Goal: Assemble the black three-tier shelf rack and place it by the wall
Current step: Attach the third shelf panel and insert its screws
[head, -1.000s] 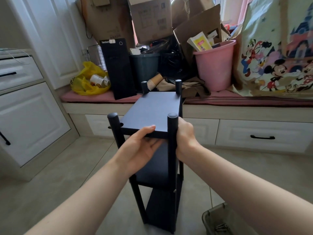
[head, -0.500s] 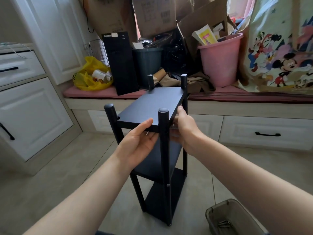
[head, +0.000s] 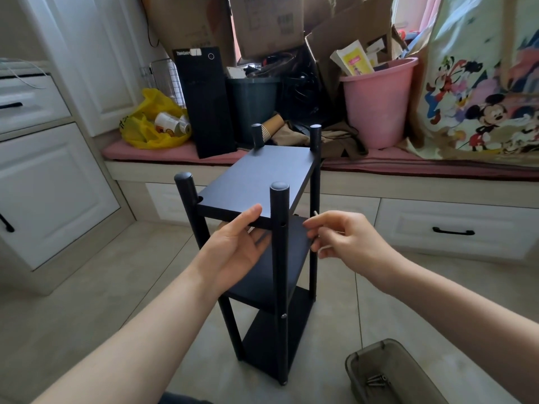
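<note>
The black three-tier rack [head: 256, 182] stands upright on the tiled floor in front of me, with four round posts rising above its top shelf. My left hand [head: 236, 246] grips the front edge of that top shelf, thumb on top and fingers underneath. My right hand [head: 347, 240] hovers just right of the front right post [head: 279, 258], apart from it. Its fingers pinch a thin metal piece [head: 315, 213], perhaps a small hex key. A small hole shows in the post at shelf height.
A grey plastic tray [head: 355, 363] holding a few screws [head: 377, 380] sits on the floor at the lower right. Behind the rack runs a window bench [head: 408, 182] with drawers, piled with a pink bucket [head: 379, 106], boxes and a black computer tower [head: 204, 103]. White cabinets [head: 43, 185] stand left.
My right hand has come off the rack's right side and drawn back to the right, now pinching the metal piece. My left hand keeps its hold on the top shelf.
</note>
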